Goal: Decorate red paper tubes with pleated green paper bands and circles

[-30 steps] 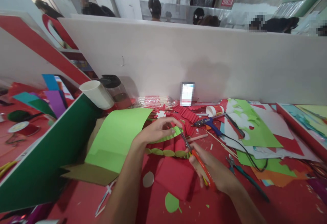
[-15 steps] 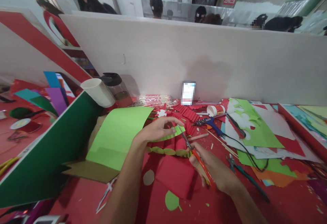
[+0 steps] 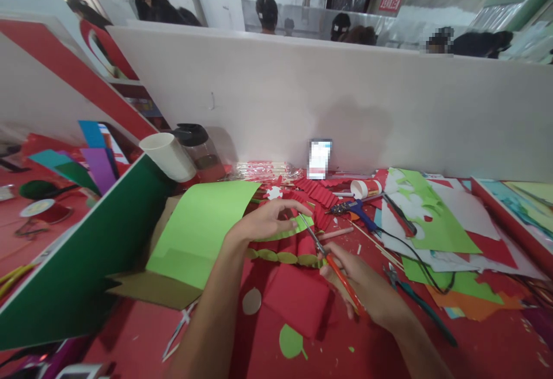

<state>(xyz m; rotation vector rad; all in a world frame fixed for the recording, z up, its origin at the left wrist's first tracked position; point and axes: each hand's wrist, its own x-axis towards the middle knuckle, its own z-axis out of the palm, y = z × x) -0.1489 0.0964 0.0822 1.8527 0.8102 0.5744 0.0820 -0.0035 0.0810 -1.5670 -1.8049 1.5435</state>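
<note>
Scrap nearest of all: green leaf-shaped paper scrap [image 3: 290, 341] flat on the red tabletop [image 3: 129, 333], just beside a folded red paper sheet [image 3: 298, 298].

A little farther, right hand [image 3: 367, 295] curled tight around the handles of orange-handled metal scissors [image 3: 334, 269], blades slanting up and left. Blade tips right at the end of a curved light-green paper strip [image 3: 289, 230]; parted or closed, impossible to tell. Off to the right, teal-handled pliers [image 3: 408, 290] on the tabletop.

Between the two forearms, red pleated paper piece with green scalloped edging [image 3: 280, 252], touching the folded sheet's far side.

Above it, left hand [image 3: 268, 220] raised off the table, thumb and fingers pinching the strip, palm down. Strip held in the air over the pleated piece.

Left of that hand, large light-green paper sheet [image 3: 203, 229], curling at its far edge. Right of it, blue plastic glue gun [image 3: 356, 209] with a black cord.

Farther back, tilted white paper cup [image 3: 166, 157], then the white partition wall [image 3: 345, 108], with other people's heads beyond it.
</note>
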